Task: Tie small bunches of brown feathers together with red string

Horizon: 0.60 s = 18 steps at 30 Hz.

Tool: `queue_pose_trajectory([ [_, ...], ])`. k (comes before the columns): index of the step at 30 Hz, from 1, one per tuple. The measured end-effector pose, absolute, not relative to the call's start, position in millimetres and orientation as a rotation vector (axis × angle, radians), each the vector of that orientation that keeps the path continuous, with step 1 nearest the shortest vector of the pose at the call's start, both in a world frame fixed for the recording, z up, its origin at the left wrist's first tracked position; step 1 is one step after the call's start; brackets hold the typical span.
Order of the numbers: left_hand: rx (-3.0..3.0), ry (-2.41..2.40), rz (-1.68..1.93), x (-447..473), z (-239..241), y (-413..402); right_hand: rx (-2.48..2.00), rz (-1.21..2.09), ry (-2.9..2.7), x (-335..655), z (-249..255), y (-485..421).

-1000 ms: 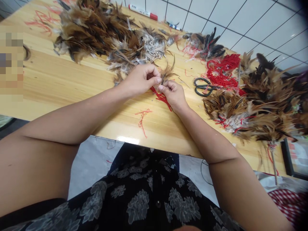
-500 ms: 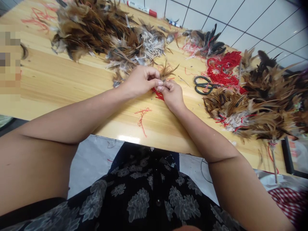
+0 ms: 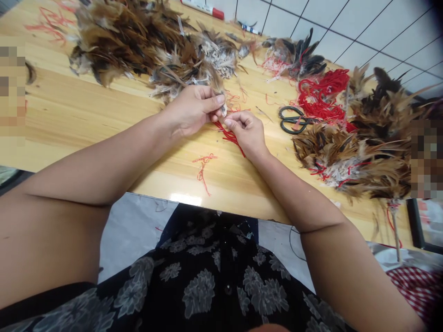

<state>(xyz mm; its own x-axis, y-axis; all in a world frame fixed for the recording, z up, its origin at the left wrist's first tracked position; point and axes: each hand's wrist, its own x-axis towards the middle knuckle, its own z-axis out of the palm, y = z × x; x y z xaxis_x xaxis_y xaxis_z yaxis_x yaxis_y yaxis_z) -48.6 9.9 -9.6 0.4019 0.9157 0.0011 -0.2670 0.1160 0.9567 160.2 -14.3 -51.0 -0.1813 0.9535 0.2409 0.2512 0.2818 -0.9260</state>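
My left hand is closed in a pinch on a small bundle of brown feathers, held by its quill ends just above the wooden table. My right hand is closed beside it, fingertips touching the same quill ends and pinching a red string that trails down under the hand. Both hands meet in the middle of the table.
A large heap of brown and black feathers lies at the back left. Tied feather bunches lie at the right. Black scissors rest beside a tangle of red cord. Red string scraps lie near the front edge. A marker lies at the back.
The feather bundle has swung from pointing right to pointing up and back toward the heap. Both hands shifted slightly, and the red string shows longer under my right hand.
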Motion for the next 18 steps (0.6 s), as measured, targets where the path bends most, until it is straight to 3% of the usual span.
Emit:
queue_pose_trajectory([
  [18, 1.074, 0.903, 1.011, -33, 17, -8, -1.128, 0.977, -1.62, 160, -49, -14],
])
